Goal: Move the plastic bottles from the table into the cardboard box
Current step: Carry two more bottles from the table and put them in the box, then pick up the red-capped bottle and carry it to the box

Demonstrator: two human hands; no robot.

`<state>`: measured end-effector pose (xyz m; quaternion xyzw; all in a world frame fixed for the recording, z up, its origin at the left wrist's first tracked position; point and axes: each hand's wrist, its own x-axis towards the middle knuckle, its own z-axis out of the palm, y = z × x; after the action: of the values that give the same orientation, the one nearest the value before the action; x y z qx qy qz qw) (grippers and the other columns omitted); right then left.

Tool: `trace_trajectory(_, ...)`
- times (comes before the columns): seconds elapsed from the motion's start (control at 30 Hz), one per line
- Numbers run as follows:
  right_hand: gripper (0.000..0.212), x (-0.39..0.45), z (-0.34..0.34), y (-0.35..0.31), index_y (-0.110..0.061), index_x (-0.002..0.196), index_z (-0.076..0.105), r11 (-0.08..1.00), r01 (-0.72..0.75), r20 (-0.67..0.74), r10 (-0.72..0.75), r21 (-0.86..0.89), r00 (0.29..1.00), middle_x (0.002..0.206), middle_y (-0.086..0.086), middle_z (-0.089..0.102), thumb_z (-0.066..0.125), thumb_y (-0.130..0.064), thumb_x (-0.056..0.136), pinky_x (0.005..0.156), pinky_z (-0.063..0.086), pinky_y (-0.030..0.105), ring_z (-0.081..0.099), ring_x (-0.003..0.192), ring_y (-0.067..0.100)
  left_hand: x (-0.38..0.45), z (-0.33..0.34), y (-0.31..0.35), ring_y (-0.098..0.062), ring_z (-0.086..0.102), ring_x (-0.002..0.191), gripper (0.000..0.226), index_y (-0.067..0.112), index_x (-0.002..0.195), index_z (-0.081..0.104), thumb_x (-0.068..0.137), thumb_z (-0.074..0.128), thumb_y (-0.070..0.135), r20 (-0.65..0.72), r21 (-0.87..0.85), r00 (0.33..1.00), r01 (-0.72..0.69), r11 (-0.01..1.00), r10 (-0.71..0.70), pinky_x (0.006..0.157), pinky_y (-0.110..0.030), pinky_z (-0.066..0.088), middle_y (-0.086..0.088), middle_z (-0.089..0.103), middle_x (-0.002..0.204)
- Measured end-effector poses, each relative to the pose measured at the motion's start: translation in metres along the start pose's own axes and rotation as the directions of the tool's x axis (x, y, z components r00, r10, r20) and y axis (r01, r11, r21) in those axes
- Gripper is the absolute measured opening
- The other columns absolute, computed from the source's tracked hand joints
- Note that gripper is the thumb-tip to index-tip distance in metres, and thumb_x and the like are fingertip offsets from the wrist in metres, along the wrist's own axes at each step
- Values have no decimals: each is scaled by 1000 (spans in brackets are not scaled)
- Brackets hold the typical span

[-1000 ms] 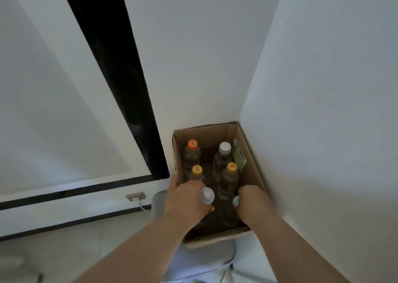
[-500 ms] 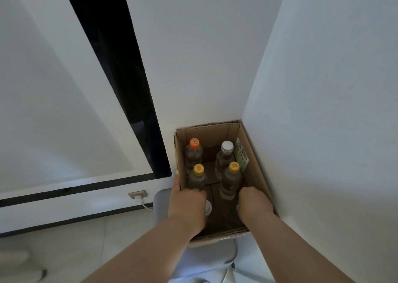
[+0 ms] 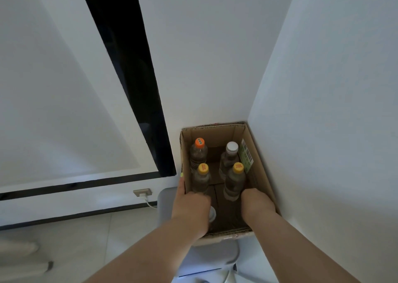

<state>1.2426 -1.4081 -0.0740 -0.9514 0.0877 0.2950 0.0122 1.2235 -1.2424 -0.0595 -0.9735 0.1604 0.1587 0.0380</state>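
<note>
An open cardboard box [image 3: 261, 172] stands in the corner of two white walls. Upright plastic bottles stand inside: one with an orange cap [image 3: 199, 143], one with a white cap [image 3: 232, 147], and two with yellow caps [image 3: 203, 168] [image 3: 238, 167]. My left hand [image 3: 190, 207] is down in the box's near left part, closed around a white-capped bottle [image 3: 212, 213], with one finger along the left wall. My right hand [image 3: 256, 205] reaches into the near right part with fingers curled downward. What it grips is hidden beneath it.
The box rests on a grey stool [image 3: 165, 198]. A wall socket [image 3: 142, 192] with a white cable sits low on the left. A tall black gap [image 3: 129, 67] runs beside the box. The right wall [image 3: 323, 142] touches the box's side.
Both hands have sunk deeper into the box with their bottles. The cap by my right hand has dropped out of sight, and the left bottle's cap now sits lower.
</note>
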Motion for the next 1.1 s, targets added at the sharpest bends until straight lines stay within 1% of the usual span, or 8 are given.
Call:
trace_trajectory(0.2, 28, -6, -10, 4, -14, 115, 64, 991, 9, 42, -15, 137, 999, 118, 8, 68, 64, -14, 87, 85, 54, 32, 66, 108, 27, -4, -6, -8, -23, 54, 123, 46, 31, 124, 57, 79, 66, 33, 44, -136, 999, -23, 990, 29, 119, -56, -10, 5, 65, 117)
trace_trajectory(0.3, 28, -22, -24, 11, -25, 109, 65, 931, 91, -153, -39, 354, 988, 105, 0, 71, 67, -17, 83, 74, 56, 31, 67, 95, 23, -9, -14, -16, -16, 42, 139, 65, 37, 139, 45, 79, 70, 42, 5, -332, 1000, 15, 943, -15, 122, -55, -3, 12, 52, 142)
trace_trajectory(0.4, 35, -48, -40, 12, -29, 118, 64, 679, 273, -314, -66, 682, 947, 104, -9, 69, 70, -17, 85, 60, 52, 14, 67, 89, 11, -19, -28, -26, -10, 46, 134, 72, 46, 137, 41, 75, 77, 47, -86, -666, 988, 40, 745, -130, 118, -45, 31, 21, 50, 140)
trace_trajectory(0.53, 49, -101, -70, -5, -27, 132, 59, 330, 462, -459, -91, 823, 884, 128, -6, 64, 72, -15, 86, 91, 52, 22, 61, 118, 10, -55, -67, -42, 2, 42, 131, 74, 39, 145, 41, 81, 78, 35, -193, -887, 946, -54, 459, -261, 107, -25, 34, 24, 46, 140)
trace_trajectory(0.6, 51, -133, -85, -13, -33, 134, 56, 229, 526, -517, -102, 819, 850, 133, -7, 62, 71, -18, 87, 100, 50, 27, 58, 122, 8, -83, -90, -52, 5, 41, 132, 72, 38, 146, 40, 84, 75, 32, -266, -911, 918, -139, 389, -295, 109, -25, 32, 26, 46, 140)
trace_trajectory(0.7, 59, -185, -99, -26, -48, 137, 47, 230, 610, -595, -138, 758, 791, 141, -13, 55, 71, -31, 86, 111, 42, 42, 51, 131, 8, -135, -117, -68, 6, 38, 136, 69, 39, 148, 36, 88, 70, 31, -384, -889, 871, -259, 378, -306, 116, -29, 30, 25, 42, 148)
trace_trajectory(0.93, 81, -351, -58, -80, -56, 139, 39, 157, 805, -781, -196, 573, 594, 146, -20, 47, 66, -60, 62, 116, 36, 38, 42, 138, 3, -305, -126, -110, 11, 41, 135, 66, 39, 145, 42, 84, 69, 38, -624, -776, 735, -541, 325, -266, 118, -32, 31, 26, 48, 147)
trace_trajectory(1.1, 73, -452, -5, -122, -39, 141, 46, -73, 862, -859, -162, 501, 486, 141, -21, 54, 72, -40, 73, 109, 43, 27, 49, 134, 4, -422, -106, -139, 8, 44, 134, 61, 42, 142, 45, 84, 64, 37, -697, -716, 688, -649, 257, -204, 116, -33, 33, 27, 52, 143)
